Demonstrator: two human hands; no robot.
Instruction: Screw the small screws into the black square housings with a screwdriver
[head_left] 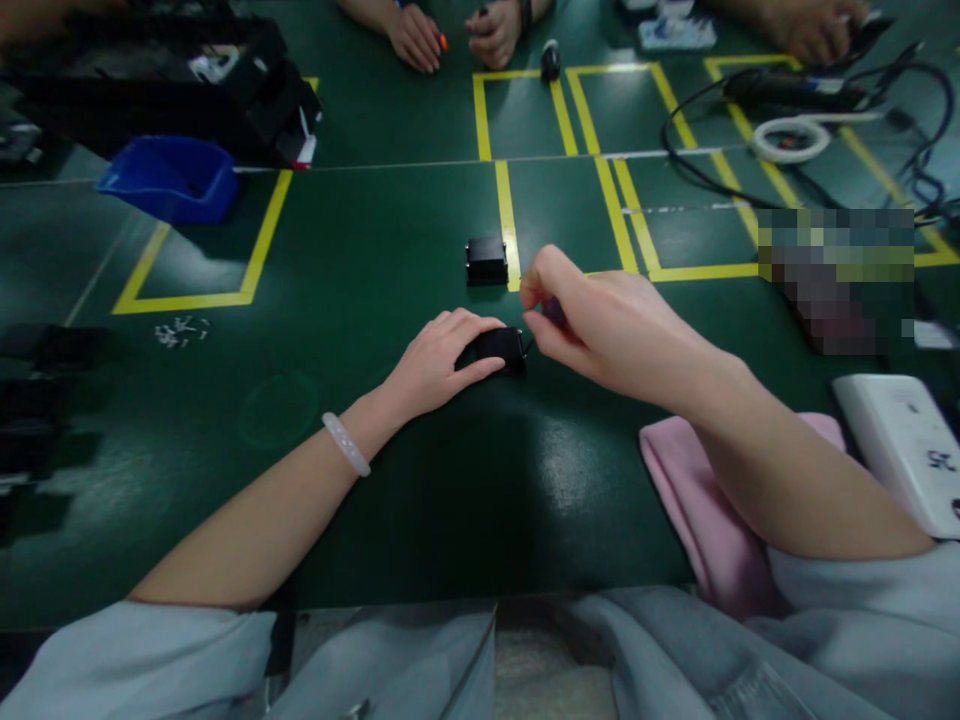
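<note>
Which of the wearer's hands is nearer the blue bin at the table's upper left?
Left. The left hand rests on a small black part at table centre, below and right of the blue bin; the right hand is farther right still.

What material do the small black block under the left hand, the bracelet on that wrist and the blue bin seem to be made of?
The small black block, held by the left hand, looks like matte moulded plastic: dull and sharp-edged. The bracelet seems to be pale, glossy beads, perhaps stone or glass; the picture leaves it open. The blue bin looks like smooth plastic, with an even colour and a soft sheen.
</note>
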